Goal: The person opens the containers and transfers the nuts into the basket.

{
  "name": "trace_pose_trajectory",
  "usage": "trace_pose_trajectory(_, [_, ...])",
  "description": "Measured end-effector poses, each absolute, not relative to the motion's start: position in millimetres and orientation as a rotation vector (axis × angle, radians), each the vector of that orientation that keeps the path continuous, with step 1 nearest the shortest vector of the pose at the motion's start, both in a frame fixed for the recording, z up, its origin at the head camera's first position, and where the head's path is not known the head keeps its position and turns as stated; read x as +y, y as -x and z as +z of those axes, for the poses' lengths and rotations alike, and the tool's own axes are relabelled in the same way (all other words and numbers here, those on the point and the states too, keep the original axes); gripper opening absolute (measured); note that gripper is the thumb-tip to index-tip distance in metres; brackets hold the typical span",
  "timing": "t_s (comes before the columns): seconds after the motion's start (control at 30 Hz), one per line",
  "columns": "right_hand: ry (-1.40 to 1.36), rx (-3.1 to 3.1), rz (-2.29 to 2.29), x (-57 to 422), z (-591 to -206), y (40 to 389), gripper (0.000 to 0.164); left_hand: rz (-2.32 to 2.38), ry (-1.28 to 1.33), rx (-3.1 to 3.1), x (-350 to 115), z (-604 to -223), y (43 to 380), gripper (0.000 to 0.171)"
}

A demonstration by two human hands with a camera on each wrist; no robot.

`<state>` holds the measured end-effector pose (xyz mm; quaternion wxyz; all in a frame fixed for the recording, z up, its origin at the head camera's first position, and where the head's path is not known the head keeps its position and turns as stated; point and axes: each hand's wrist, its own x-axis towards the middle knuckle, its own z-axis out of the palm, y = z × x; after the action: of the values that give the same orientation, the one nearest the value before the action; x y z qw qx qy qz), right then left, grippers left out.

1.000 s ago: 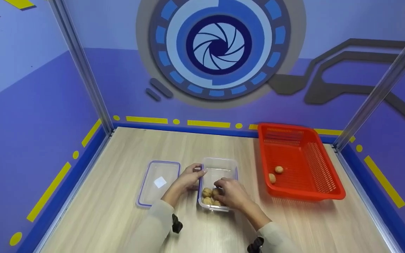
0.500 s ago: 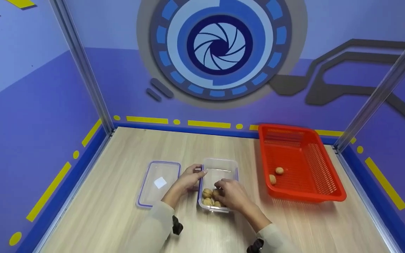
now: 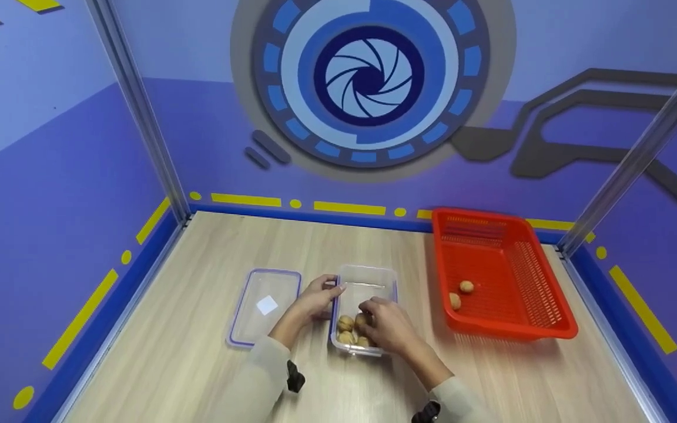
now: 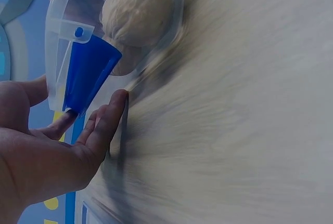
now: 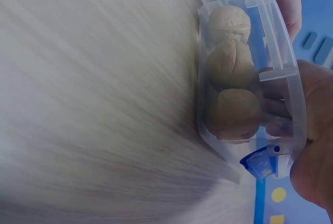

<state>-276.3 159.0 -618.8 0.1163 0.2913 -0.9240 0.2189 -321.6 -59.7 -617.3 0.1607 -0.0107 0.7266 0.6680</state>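
Note:
A clear plastic food container (image 3: pixel 368 274) stands lidless on the table, with several walnuts (image 3: pixel 345 323) gathered at its near end. My left hand (image 3: pixel 317 298) grips its left wall, thumb over the rim and fingers outside, beside a blue latch (image 4: pixel 88 73) that hangs down. Over the right rim reaches my right hand (image 3: pixel 391 324), its curled fingers around a walnut (image 3: pixel 362 321) inside; they partly cover it. Through the near wall, the right wrist view shows walnuts (image 5: pixel 231 63) in a row, with the right fingertips close by.
Left of the container lies its clear lid (image 3: pixel 280 285) with a blue-edged rim and a white square on it. A red perforated basket (image 3: pixel 506 330) stands at the right, holding two walnuts (image 3: pixel 466 286) near its left side. Printed panels wall the table.
Both hands stay at the container in nearly the same pose. The right fingers shift very slightly over the walnut; the view tilts a touch.

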Motion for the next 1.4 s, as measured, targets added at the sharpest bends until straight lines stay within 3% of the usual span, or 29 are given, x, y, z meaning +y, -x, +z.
trace_pose_trajectory(0.33, [-0.848,-2.662,0.669,160,-621,275,0.028,1.944,-0.066,2.094,-58,-622,321,0.05])
trace_pose_trajectory(0.9, [-0.914,-2.577,0.868,169,-614,282,0.028,1.948,0.007,2.097,-58,-618,319,0.048])
trace_pose_trajectory(1.4, [-0.826,-2.498,1.028,203,-570,295,0.032,1.948,0.01,2.017,-60,-616,318,0.05])
